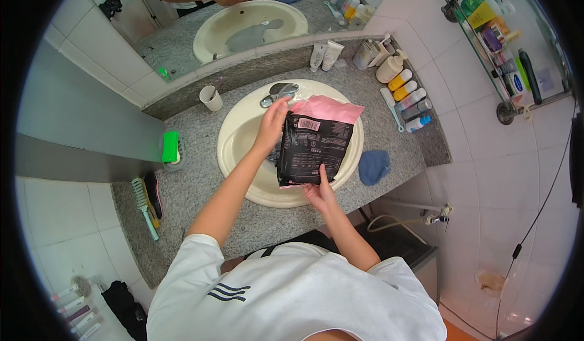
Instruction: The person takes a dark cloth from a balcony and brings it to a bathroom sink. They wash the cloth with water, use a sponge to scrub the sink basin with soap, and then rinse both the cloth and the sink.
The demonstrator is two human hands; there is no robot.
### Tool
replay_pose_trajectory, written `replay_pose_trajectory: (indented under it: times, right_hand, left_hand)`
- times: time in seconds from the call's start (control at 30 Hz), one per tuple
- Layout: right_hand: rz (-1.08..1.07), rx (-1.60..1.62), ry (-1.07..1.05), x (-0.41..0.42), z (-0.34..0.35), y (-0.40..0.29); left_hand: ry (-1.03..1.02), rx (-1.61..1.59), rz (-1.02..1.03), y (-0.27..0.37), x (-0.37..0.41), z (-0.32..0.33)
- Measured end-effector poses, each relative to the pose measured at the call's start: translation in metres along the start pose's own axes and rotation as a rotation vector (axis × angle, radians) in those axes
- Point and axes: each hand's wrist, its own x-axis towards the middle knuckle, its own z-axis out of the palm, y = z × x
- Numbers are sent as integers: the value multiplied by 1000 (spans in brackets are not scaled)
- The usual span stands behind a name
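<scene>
Above the cream washbasin (237,131), a black plastic packet (315,147) with a pink top end (328,108) is held up between my two hands. My left hand (273,124) grips its upper left edge. From below, my right hand (320,193) supports the bottom edge, with the thumb lying on the printed face. White print and a barcode cover the side turned towards me. Behind the packet, a chrome tap (279,94) rises from the basin's back rim. The packet hides much of the bowl, and its contents cannot be seen.
A blue cloth (374,167) lies right of the basin. Several bottles (404,88) and a pale brush (392,108) line the right wall. A white cup (211,98), green soap box (171,147) and hairbrush (145,209) stand left. A mirror (182,35) and glass shelf (511,44) hang above.
</scene>
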Motion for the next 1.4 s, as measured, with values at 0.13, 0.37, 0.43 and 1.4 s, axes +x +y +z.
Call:
replay_pose_trajectory:
  times: [0.13,0.37,0.43,1.4]
  right_hand:
    - [-248,-202,-31,13,-11,-25]
    - [-1009,-635,185,15,-22,-82]
    - [-1152,-678,324,4,-19,-90]
    - [-1392,-890,246,-34,0,-102]
  left_hand:
    - [7,-63,-75,8,19,-10]
    - [145,353,395,17,24,-32]
    - [360,580,652,14,20,-16]
    - [-422,937,308,35,38,19]
